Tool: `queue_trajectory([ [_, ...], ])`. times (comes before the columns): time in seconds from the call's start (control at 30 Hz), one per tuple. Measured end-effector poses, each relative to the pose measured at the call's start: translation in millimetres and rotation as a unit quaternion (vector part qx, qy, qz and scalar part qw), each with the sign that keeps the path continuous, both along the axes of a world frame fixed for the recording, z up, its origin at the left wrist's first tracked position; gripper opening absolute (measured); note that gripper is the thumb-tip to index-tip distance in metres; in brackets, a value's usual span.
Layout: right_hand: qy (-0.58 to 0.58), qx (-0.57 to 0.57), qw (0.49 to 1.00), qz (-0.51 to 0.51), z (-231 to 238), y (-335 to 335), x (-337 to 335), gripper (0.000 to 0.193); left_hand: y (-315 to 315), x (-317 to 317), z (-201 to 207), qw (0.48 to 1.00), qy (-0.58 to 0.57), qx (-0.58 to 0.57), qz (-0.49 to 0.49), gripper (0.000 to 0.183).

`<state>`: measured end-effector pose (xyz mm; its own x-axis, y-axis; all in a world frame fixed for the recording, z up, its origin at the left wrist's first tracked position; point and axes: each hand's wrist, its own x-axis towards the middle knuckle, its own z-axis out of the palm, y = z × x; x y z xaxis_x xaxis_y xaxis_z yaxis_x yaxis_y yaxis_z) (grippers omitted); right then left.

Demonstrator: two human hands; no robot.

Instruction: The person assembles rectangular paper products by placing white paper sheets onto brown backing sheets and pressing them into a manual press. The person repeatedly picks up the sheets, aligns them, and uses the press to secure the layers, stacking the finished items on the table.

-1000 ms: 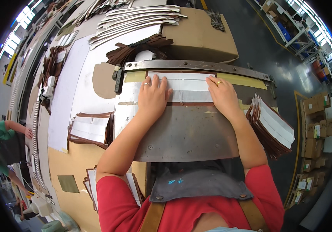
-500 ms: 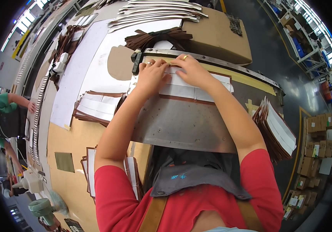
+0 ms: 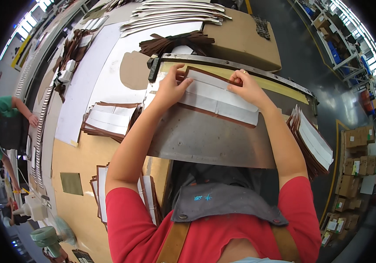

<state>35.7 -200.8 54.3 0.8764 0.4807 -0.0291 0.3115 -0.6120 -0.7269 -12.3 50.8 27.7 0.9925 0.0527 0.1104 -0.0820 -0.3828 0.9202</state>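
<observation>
A long white panel with brown edging (image 3: 220,104) is slanted over a grey metal plate (image 3: 205,142) in front of me. My left hand (image 3: 170,89) grips the panel's left end, thumb on its white face and fingers at the brown edge. With bent fingers and thumb, my right hand (image 3: 248,90) pinches the far long edge, right of the middle. Beyond the panel, a yellow strip (image 3: 280,88) runs along the plate beside a metal bar (image 3: 236,66). What lies under the panel is hidden.
Stacks of similar panels lie left (image 3: 111,117), right (image 3: 312,142) and by my left elbow (image 3: 148,193). A brown strip bundle (image 3: 174,43) and a cardboard box (image 3: 240,41) stand beyond the bar. At far left, a person in green sleeves (image 3: 10,125) works at another bench.
The panel has come off the metal bar toward me and now tilts down to the right. My hands have moved apart, the right one going right along its edge.
</observation>
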Motion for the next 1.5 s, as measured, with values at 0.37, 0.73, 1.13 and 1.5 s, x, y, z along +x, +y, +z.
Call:
queue_trajectory([
  [0.37, 0.112, 0.113, 0.987, 0.009, 32.8, -5.9, -29.5, 0.024, -2.5, -8.2, 27.4, 0.99, -0.024, -0.14, -0.003, 0.036],
  [0.73, 0.318, 0.213, 0.923, -0.049, 11.0, -6.6, -84.1, 0.027, -54.0, -30.7, 14.6, 0.882, -0.136, 0.449, -0.042, 0.039],
  [1.13, -0.333, -0.193, 0.923, 0.008, -26.4, -23.6, -30.7, 0.031, -30.9, 6.7, -5.7, 0.892, -0.098, 0.434, -0.079, 0.041],
  [1.5, -0.273, -0.201, 0.939, -0.059, -23.8, -50.5, -15.6, 0.034, -35.2, 11.6, -11.9, 0.862, -0.118, 0.488, -0.066, 0.048],
])
